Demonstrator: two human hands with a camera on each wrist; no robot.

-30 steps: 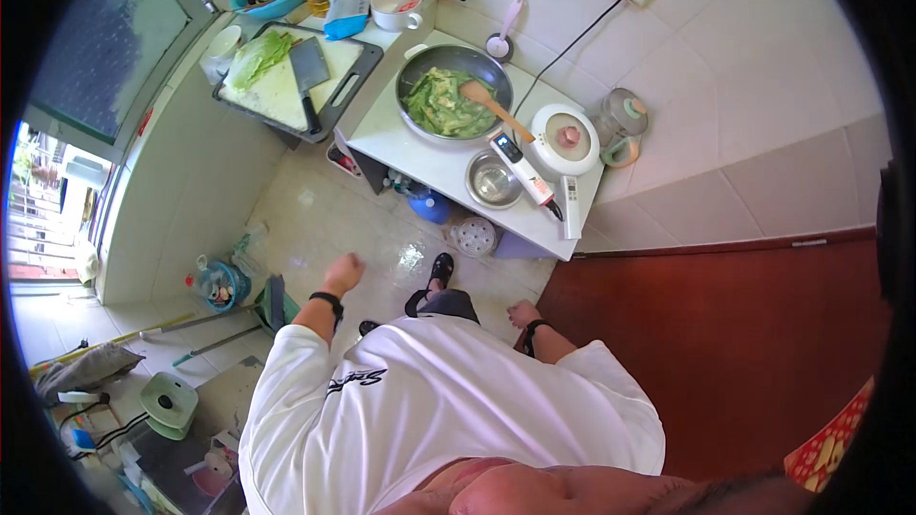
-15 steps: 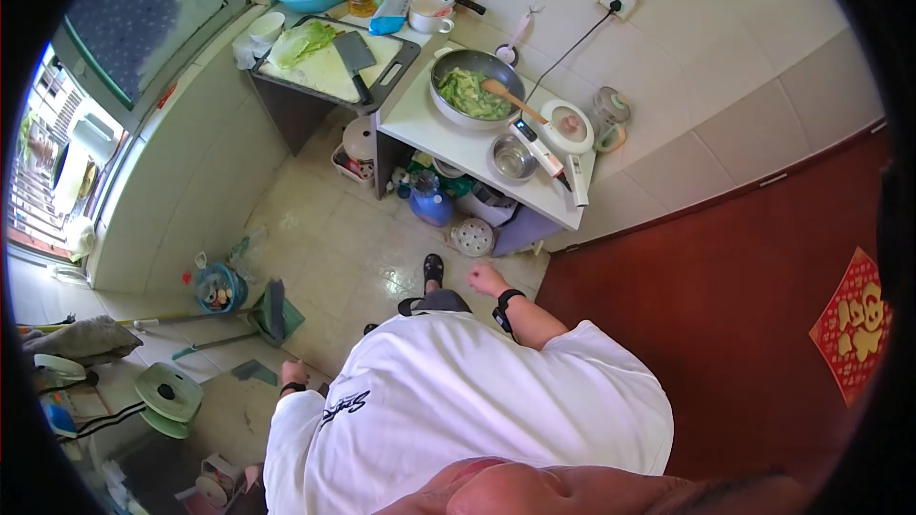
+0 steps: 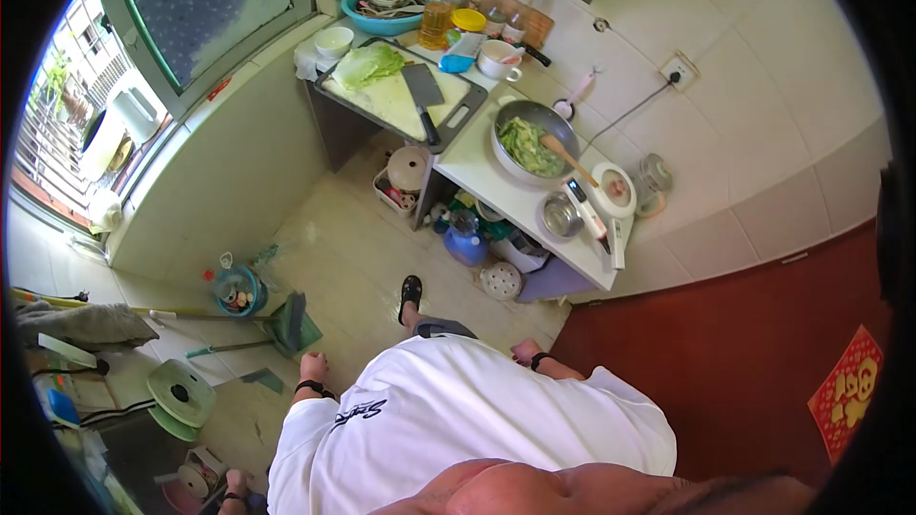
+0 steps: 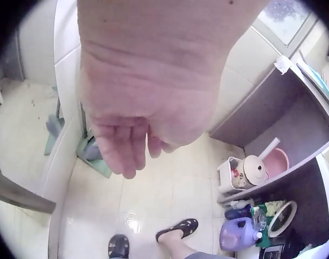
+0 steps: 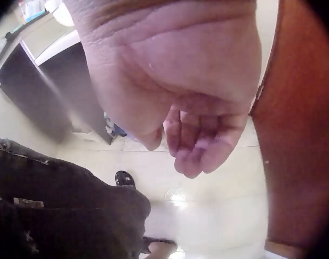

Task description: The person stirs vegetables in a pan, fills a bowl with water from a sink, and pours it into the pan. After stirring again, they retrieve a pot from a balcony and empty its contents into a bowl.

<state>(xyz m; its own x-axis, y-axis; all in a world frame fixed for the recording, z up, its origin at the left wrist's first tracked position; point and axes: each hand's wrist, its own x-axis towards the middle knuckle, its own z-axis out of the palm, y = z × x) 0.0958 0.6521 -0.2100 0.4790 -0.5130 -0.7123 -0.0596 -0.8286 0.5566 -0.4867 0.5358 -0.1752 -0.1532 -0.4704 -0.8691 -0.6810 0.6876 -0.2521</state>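
The white shirt [image 3: 458, 420] carries dark slanted script lettering on its left shoulder — it seems to begin with "S", but the rest is too small and skewed to read. The red paper sign [image 3: 845, 391] on the brown door [image 3: 725, 343] shows a gold character — not legible. Bottle labels cannot be read.

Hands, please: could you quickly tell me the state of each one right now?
Left hand: open, fingers loosely curled, holding nothing, hanging over the floor.
Right hand: open, fingers loosely curled, holding nothing, beside the red door.
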